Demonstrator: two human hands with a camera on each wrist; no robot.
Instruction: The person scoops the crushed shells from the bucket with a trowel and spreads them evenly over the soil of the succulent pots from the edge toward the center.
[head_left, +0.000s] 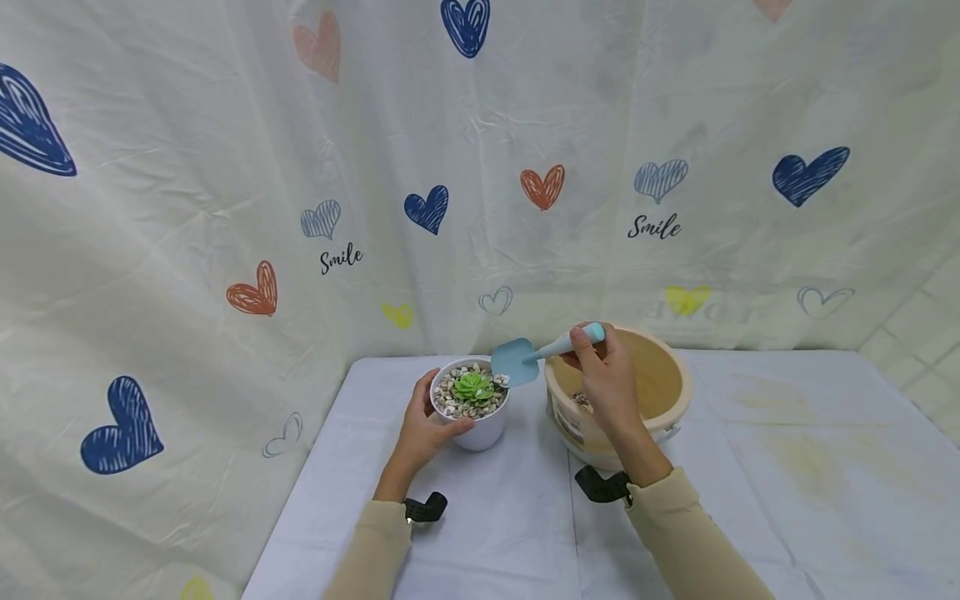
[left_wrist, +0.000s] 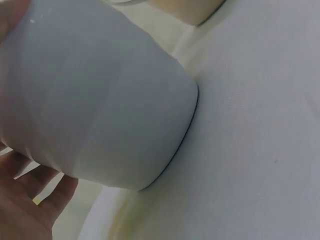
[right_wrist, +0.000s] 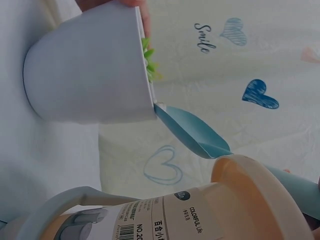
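Note:
A small white flowerpot (head_left: 480, 433) holds a green succulent (head_left: 474, 386) set among pebbles. My left hand (head_left: 422, 429) grips the pot from its left side, fingers round the far wall and thumb on the near side. In my right hand (head_left: 609, 379) is the handle of a light blue trowel (head_left: 516, 362). Its blade tips down over the pot's right rim, with a few pebbles at the tip. The right wrist view shows the trowel tip touching the rim of the pot (right_wrist: 90, 65). Beneath the right hand stands a beige bucket (head_left: 667, 400).
Some pebbles (head_left: 581, 400) lie inside the bucket, partly hidden by the right hand. A grey handle (right_wrist: 75, 197) hangs along the bucket's side. White cloth covers the table (head_left: 750, 500). Behind it hangs a curtain (head_left: 585, 108) printed with hearts.

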